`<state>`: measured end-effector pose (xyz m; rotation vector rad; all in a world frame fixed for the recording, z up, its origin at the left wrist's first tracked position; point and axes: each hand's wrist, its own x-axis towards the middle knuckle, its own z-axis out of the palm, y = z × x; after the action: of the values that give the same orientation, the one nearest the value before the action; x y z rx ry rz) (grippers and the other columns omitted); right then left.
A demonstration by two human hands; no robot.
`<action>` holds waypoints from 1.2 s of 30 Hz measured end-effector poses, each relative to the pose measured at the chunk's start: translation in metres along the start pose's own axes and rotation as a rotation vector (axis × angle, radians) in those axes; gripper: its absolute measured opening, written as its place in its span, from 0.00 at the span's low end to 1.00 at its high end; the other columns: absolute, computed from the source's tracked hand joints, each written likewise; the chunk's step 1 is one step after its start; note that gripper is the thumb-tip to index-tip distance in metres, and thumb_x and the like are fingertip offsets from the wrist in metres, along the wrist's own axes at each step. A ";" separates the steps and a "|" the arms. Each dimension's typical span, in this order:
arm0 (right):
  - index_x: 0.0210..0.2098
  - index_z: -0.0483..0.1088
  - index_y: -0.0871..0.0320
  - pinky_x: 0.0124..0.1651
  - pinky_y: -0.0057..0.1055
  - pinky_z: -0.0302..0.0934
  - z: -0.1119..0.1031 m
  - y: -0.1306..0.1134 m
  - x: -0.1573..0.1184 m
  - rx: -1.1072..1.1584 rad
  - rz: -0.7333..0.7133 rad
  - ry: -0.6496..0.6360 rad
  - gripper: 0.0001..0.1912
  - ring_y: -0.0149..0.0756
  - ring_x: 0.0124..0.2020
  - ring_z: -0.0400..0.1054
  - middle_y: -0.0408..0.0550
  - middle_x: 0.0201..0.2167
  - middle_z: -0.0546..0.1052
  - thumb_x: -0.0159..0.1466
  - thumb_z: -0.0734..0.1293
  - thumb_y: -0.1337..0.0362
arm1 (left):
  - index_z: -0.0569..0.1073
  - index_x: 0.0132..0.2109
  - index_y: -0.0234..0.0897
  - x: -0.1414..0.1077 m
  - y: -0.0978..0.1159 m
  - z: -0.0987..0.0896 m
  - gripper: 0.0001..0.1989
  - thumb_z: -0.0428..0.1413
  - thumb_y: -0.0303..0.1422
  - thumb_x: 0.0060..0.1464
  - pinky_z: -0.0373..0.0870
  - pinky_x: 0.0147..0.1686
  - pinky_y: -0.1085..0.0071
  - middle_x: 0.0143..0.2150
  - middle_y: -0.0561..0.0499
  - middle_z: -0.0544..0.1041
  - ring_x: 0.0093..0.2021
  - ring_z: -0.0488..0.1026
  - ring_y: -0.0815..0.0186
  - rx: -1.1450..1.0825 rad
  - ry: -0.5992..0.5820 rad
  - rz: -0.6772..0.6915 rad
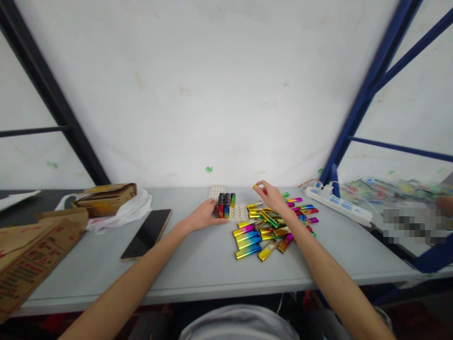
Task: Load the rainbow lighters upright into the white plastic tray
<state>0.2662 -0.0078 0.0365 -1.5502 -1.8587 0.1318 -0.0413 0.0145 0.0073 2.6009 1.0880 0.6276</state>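
Right hand pinches a small gold piece in its fingertips, left hand spreads fingers and thumb round upright lighters, white tray between both, loose lighters nearer the body than right fingers, phone outward of left.

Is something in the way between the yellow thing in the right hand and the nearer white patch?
Nothing visible blocks the right hand or its yellow thing: black-topped pieces stand left of the nearer white patch, and the loose pile lies mostly right.
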 end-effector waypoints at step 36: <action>0.17 0.54 0.54 0.26 0.29 0.43 0.043 -0.055 -0.019 0.416 0.081 0.111 0.26 0.30 0.22 0.50 0.39 0.17 0.52 0.62 0.60 0.43 | 0.76 0.51 0.34 -0.002 0.002 0.000 0.33 0.63 0.57 0.50 0.72 0.49 0.59 0.47 0.42 0.78 0.46 0.74 0.51 -0.030 0.013 0.013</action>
<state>0.1975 -0.0252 0.0226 -1.3124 -1.5614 0.4323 -0.0410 0.0115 0.0077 2.5840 1.0582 0.6598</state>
